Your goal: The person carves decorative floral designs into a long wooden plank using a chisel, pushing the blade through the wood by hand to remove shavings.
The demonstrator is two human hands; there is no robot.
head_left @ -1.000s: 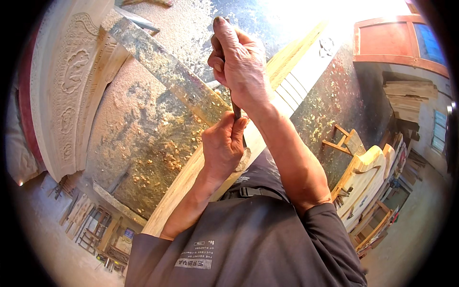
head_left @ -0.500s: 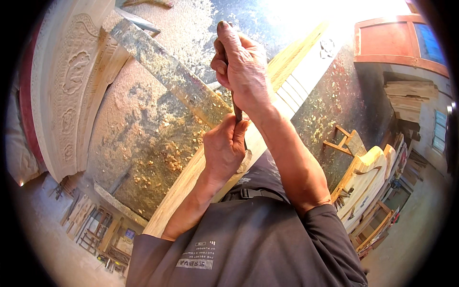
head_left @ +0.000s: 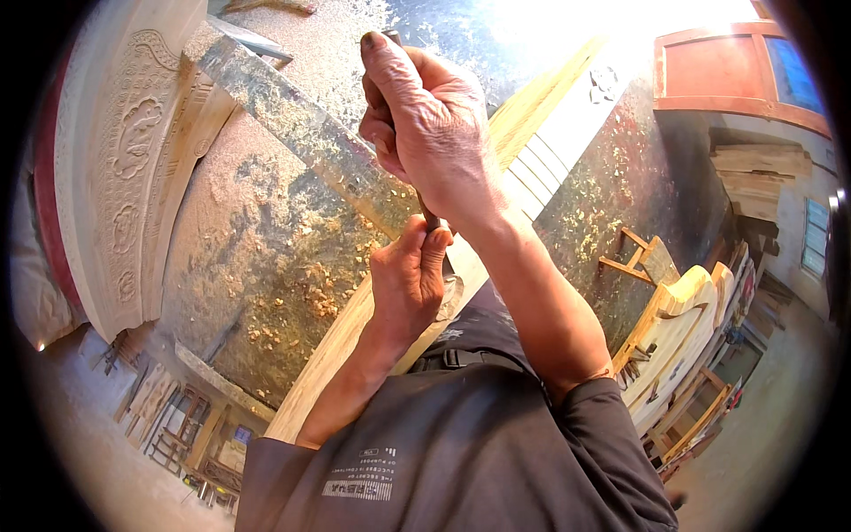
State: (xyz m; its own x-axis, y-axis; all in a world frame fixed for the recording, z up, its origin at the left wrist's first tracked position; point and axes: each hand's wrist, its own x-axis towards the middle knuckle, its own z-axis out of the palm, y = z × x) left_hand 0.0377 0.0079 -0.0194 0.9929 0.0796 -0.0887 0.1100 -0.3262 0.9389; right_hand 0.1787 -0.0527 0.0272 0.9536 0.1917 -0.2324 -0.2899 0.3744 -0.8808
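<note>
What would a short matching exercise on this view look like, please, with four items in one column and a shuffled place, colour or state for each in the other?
Column one
1. Left hand's grip
2. Framed panel
3. Right hand's grip
4. Carved wooden piece

Column two
A. Reddish, at the picture's upper right
B. Closed on the dark tool, farther from the person's body
C. Pale, with relief, at the picture's left
D. Closed on the same tool, nearer the body

Right pairs: 1-D, 2-A, 3-B, 4-C
</note>
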